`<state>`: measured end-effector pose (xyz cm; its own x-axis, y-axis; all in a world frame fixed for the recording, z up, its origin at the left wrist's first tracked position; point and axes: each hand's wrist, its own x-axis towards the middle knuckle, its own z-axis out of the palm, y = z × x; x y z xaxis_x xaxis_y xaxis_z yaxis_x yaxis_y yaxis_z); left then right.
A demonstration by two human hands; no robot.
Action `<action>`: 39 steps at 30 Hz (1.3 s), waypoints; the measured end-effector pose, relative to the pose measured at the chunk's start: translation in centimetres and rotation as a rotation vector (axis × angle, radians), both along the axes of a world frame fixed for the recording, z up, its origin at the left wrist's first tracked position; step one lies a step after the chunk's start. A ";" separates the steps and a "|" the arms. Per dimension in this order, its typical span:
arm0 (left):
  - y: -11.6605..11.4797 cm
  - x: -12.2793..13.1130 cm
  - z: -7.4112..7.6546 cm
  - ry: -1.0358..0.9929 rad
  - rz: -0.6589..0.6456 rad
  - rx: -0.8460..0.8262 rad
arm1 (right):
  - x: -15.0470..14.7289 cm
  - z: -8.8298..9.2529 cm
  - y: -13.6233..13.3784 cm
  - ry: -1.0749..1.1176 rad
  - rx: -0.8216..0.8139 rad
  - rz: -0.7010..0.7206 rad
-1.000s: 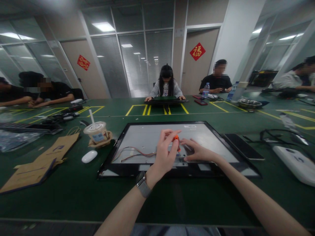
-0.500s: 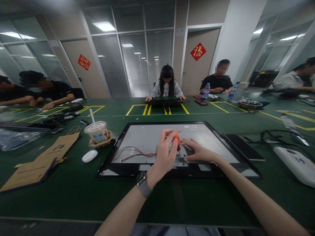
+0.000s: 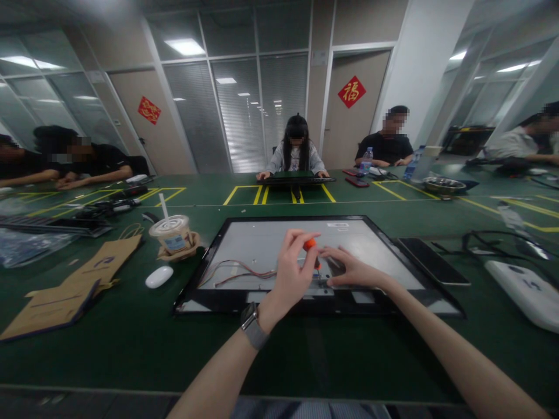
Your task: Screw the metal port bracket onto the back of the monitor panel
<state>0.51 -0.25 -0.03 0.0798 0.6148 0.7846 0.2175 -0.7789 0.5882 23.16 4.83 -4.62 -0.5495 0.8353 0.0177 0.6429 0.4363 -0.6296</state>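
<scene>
A flat panel (image 3: 244, 238) with a black frame and a grey back lies on the green table. My left hand (image 3: 293, 270), with a watch (image 3: 250, 319) on its wrist, has its fingers around the orange and black handle of a screwdriver (image 3: 311, 244). The screwdriver's shaft points down at a small part near the panel's front edge. Close on its right, my right hand (image 3: 351, 269) rests on the panel, its fingertips by the shaft; whether they pinch a small part is hidden. Thin wires (image 3: 244, 267) lie on the panel left of my hands.
Left of the panel are a white mouse (image 3: 159, 277), a drink cup (image 3: 172, 233) in a carton holder and a brown paper bag (image 3: 98, 265). To the right lie a black phone-like slab (image 3: 432, 262), cables and a white device (image 3: 526, 291). Several people sit across the table (image 3: 209, 361).
My left fingers and the screwdriver handle have turned slightly, with the handle's top now further left. My right hand has barely moved. At the far left, a person's hand has drawn back.
</scene>
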 end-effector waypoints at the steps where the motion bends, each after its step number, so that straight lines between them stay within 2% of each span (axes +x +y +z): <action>1: 0.0 0.0 0.0 -0.001 -0.029 -0.003 | 0.0 -0.1 0.0 -0.003 0.002 -0.002; 4: 0.0 0.0 0.1 -0.012 -0.096 -0.016 | 0.0 -0.3 0.2 -0.001 0.011 -0.001; 8: 0.0 0.1 0.3 -0.037 -0.056 -0.046 | 0.0 -0.3 0.2 0.008 0.013 0.003; 10: 0.1 0.0 0.3 -0.073 -0.058 -0.108 | -0.1 -0.2 0.1 0.010 0.014 -0.007; 15: 0.7 -0.4 0.3 -0.135 -0.176 -0.264 | -0.1 0.0 0.0 0.001 0.004 -0.015; 21: 0.7 -0.3 0.4 -0.111 -0.093 -0.205 | -0.2 0.2 -0.1 0.001 -0.004 -0.006; 27: 0.5 -0.3 0.3 -0.124 -0.200 -0.246 | -0.2 0.2 -0.1 -0.004 -0.004 -0.007; 33: 0.6 -0.4 0.5 -0.110 -0.075 -0.195 | 0.0 -0.2 0.1 0.003 0.012 0.001; 39: 0.3 -0.5 0.6 -0.141 -0.205 -0.260 | -0.1 0.0 0.0 0.000 -0.001 -0.001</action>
